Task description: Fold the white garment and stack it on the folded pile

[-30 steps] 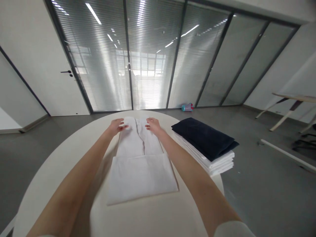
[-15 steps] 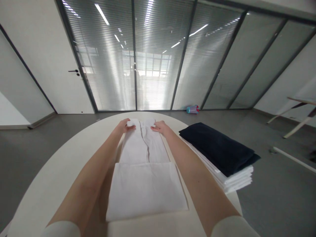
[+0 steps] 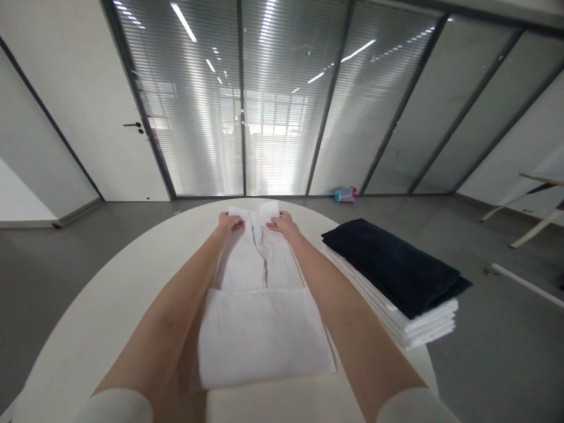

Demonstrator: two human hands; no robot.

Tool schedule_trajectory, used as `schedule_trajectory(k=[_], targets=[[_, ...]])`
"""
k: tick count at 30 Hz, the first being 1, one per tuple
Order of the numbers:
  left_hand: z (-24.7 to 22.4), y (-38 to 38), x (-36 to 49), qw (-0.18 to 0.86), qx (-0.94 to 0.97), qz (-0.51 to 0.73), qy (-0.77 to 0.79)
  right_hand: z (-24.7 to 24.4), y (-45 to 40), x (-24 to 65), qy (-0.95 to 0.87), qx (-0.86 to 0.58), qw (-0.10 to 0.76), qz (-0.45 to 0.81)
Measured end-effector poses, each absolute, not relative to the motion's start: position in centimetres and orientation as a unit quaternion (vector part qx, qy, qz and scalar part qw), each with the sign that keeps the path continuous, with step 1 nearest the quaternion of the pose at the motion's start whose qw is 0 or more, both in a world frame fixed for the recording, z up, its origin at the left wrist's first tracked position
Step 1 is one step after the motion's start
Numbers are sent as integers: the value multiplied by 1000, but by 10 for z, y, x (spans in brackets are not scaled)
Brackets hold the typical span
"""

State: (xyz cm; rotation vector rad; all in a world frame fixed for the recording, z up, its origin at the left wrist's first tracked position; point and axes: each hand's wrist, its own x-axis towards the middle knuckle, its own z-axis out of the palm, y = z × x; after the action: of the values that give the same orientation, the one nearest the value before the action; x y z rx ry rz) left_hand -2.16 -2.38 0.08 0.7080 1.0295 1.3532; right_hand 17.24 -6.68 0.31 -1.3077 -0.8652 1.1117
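A white garment (image 3: 264,338), partly folded, lies lengthwise on the round table in front of me. Its near part is doubled over into a flat panel, and a seam or slit runs up the middle of the far part. My left hand (image 3: 231,222) pinches the far left edge of the cloth, thumb on top. At the far right edge, my right hand (image 3: 283,224) grips the cloth in the same way. Both far corners stand slightly lifted from the table. What lies under the fingers is hidden.
On the right of the white round table (image 3: 110,299), a dark navy folded cloth (image 3: 392,261) tops a stack of white folded cloths (image 3: 432,326). A blue and pink object (image 3: 346,195) lies on the floor by the glass partition. Furniture legs (image 3: 535,229) stand at far right.
Both hands have drawn the far end of the garment slightly up, and its corners now rise above the fingers. The folded near panel has shifted a little. The stack is unchanged.
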Motion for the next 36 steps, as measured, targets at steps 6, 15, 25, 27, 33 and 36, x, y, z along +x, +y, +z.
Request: schedule_trajectory(k=[6, 15, 25, 27, 33, 36], targets=[[26, -60, -31, 591, 360, 605, 393, 20, -92, 172, -395, -483, 630, 461], [53, -168, -62, 624, 449, 553, 320, 22, -172, 183, -408, -409, 672, 463], [25, -221, -63, 626, 366, 533, 436, 24, -265, 198, -462, -434, 464, 619], [23, -221, -64, 621, 357, 538, 445, 26, -268, 190, -453, -476, 481, 581], [26, -225, -68, 615, 381, 547, 422, 18, -266, 178, -422, -554, 541, 472], [22, -228, -70, 626, 414, 529, 397, 14, -269, 183, -454, -556, 535, 445]])
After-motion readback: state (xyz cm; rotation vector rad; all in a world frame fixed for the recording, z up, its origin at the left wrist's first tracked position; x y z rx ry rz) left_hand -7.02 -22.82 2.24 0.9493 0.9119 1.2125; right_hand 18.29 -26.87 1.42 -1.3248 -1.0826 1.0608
